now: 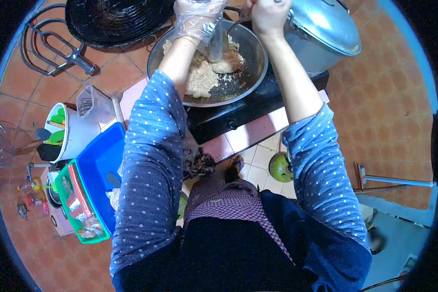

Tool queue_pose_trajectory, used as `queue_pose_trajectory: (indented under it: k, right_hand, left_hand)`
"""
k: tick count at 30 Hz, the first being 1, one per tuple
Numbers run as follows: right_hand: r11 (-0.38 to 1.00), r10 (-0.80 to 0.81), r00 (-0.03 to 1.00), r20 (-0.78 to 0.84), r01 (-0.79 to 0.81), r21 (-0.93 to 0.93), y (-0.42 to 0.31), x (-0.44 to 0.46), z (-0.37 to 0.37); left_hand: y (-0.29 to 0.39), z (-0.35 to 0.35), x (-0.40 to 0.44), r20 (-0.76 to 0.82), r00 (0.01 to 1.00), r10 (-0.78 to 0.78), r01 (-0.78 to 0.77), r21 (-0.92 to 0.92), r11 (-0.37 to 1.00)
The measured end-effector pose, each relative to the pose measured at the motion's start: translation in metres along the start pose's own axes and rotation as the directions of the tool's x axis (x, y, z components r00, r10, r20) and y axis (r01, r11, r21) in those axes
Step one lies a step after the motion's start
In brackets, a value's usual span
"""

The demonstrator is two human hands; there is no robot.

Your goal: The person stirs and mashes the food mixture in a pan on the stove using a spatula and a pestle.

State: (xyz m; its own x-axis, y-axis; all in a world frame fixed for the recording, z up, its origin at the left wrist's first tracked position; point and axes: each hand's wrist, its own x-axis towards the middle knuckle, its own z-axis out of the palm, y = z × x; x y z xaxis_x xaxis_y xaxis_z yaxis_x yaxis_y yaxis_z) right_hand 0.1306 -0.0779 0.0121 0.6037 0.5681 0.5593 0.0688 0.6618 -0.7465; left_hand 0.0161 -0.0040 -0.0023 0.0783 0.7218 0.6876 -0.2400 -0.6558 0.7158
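A wide metal wok (254,73) sits on a black stove and holds pale crumbly food (203,80) with a patch of brown powder (236,59). My left hand (198,19), wrapped in clear plastic, is over the wok's far left side. Below it a translucent plastic piece (217,47) hangs down to the food; its upper end is hidden by the hand. My right hand (270,18) is bare and closed in a fist beside the far right rim. A thin dark utensil handle (238,21) runs from this fist into the wok. The top edge cuts off some fingers.
A large lidded metal pot (321,29) stands right of the wok. A black round tray (119,19) and a metal rack (63,51) lie at far left. Nearer are a white utensil bucket (75,134), blue bin (100,158) and green bin (90,238).
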Motion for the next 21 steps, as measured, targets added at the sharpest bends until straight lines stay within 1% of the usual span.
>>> queue_pose_trajectory:
  k: [1,2,3,4,5,6,7,8,9,10,11,12,14,15,16,17,18,19,20,21]
  right_hand:
    - [0.976,-0.171,0.985,-0.031,0.164,-0.143,-0.002,0.009,-0.001]
    - [0.983,-0.167,0.984,-0.067,0.161,-0.087,-0.008,0.016,-0.003]
    - [0.997,-0.076,0.994,-0.079,0.076,-0.003,-0.033,0.013,0.0]
    - [0.987,-0.162,0.986,0.043,0.162,-0.004,-0.046,0.02,-0.007]
    - [0.993,-0.118,0.992,0.04,0.117,0.027,-0.056,0.025,-0.012]
    - [0.995,-0.08,0.996,0.037,0.078,0.06,-0.065,0.027,-0.012]
    - [0.996,-0.087,0.996,0.029,0.088,-0.023,-0.067,0.024,-0.01]
    - [0.996,-0.088,0.996,0.029,0.089,-0.026,-0.064,0.024,-0.011]
    - [0.961,0.059,0.993,0.101,-0.084,0.262,-0.06,0.024,-0.011]
    - [0.817,0.177,0.961,0.212,-0.264,0.513,-0.057,0.024,-0.011]
    - [0.997,-0.081,0.996,0.046,0.081,-0.007,-0.052,0.02,-0.01]
    - [0.997,-0.081,0.996,0.048,0.081,-0.003,-0.054,0.018,-0.01]
    - [0.998,-0.05,0.997,0.05,0.052,-0.026,-0.056,0.018,-0.013]
    - [0.998,-0.056,0.997,0.051,0.058,-0.029,-0.054,0.018,-0.015]
    - [0.96,0.047,0.991,0.122,-0.079,0.268,-0.047,0.013,-0.016]
    - [0.82,0.091,0.972,0.218,-0.197,0.538,-0.049,0.017,-0.011]
    - [0.82,0.072,0.973,0.22,-0.183,0.543,-0.051,0.02,-0.006]
    - [0.953,0.029,0.994,0.105,-0.06,0.297,-0.049,0.013,-0.005]
    - [0.999,-0.049,0.999,0.01,0.049,0.013,-0.049,0.01,-0.004]
    - [0.998,-0.066,0.998,0.012,0.067,-0.017,-0.048,0.011,-0.006]
  left_hand:
    - [-0.003,-0.003,0.006,-0.015,1.0,0.021,-0.022,-0.071,0.997]
    - [0.005,-0.004,0.009,-0.049,0.999,-0.019,0.014,-0.095,0.995]
    - [0.028,-0.008,0.011,-0.045,0.996,-0.081,0.077,-0.08,0.994]
    - [0.046,-0.011,0.012,-0.043,0.988,-0.145,0.142,-0.067,0.988]
    - [0.042,-0.013,0.02,-0.083,0.995,0.059,-0.06,-0.01,0.998]
    - [0.046,-0.012,0.027,-0.12,0.986,0.119,-0.109,0.085,0.99]
    - [0.05,-0.013,0.029,-0.106,0.989,0.1,-0.097,0.036,0.995]
    - [0.056,-0.014,0.03,-0.09,0.992,0.085,-0.087,-0.014,0.996]
    - [0.054,-0.013,0.029,-0.091,0.992,0.086,-0.088,-0.017,0.996]
    - [0.048,-0.013,0.026,-0.047,0.999,-0.015,0.015,-0.004,1.0]
    - [0.041,-0.015,0.021,-0.005,0.993,-0.115,0.115,0.015,0.993]
    - [0.017,-0.004,0.009,-0.044,0.996,0.071,-0.072,-0.027,0.997]
    - [0.002,0.003,0.004,-0.086,0.996,-0.003,0.006,0.035,0.999]
    - [0.001,0.007,0.005,-0.087,0.996,0.0,0.002,0.029,1.0]
    - [-0.001,0.005,-0.001,-0.051,0.999,0.0,0.003,0.051,0.999]
    - [0.007,0.007,0.007,-0.013,0.999,0.031,-0.03,0.064,0.998]
    - [0.014,0.008,0.016,-0.012,0.999,0.05,-0.049,0.059,0.997]
    - [0.02,0.004,0.015,-0.012,1.0,0.025,-0.025,0.017,1.0]
    - [0.025,0.001,0.018,-0.013,1.0,0.005,-0.006,-0.026,1.0]
    - [0.028,-0.001,0.022,-0.022,0.996,-0.084,0.084,-0.016,0.996]
